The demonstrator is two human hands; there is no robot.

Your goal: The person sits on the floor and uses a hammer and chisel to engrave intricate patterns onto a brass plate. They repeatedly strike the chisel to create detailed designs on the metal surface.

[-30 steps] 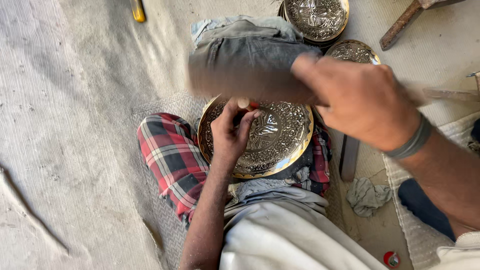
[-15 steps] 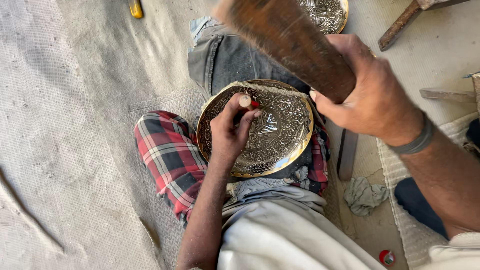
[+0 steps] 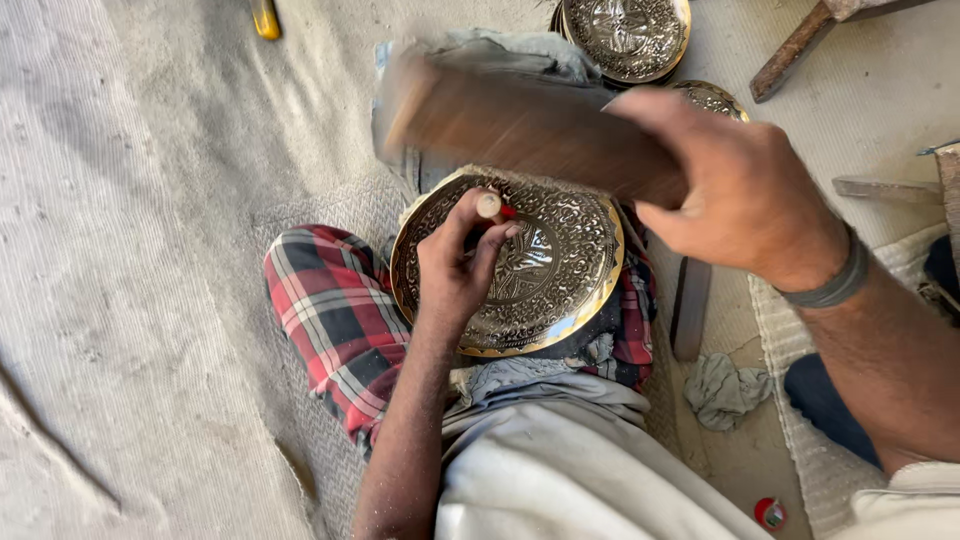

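grey matting [image 3: 150,300] covers the floor, and the person is seated on it with a red checked cloth [image 3: 335,310] over the lap. an embossed brass plate [image 3: 545,270] is propped on the lap, tilted toward the camera, its rim bright and its face filled with raised pattern. a wooden mallet [image 3: 530,125], blurred, is held above the plate's upper edge, clear of it; the right hand [image 3: 745,190] is clamped around its near end, a dark band at the wrist. the left hand [image 3: 460,265] is laid on the plate's face, its grip closed on a small punch [image 3: 488,205] stood upright against the metal, a red spot beside its pale top. two more brass plates [image 3: 625,35] are stacked at the top edge, well apart from the hands. a grey rag [image 3: 725,390] lies on the floor to the right, and a small red cap [image 3: 770,513] lies near the bottom edge.
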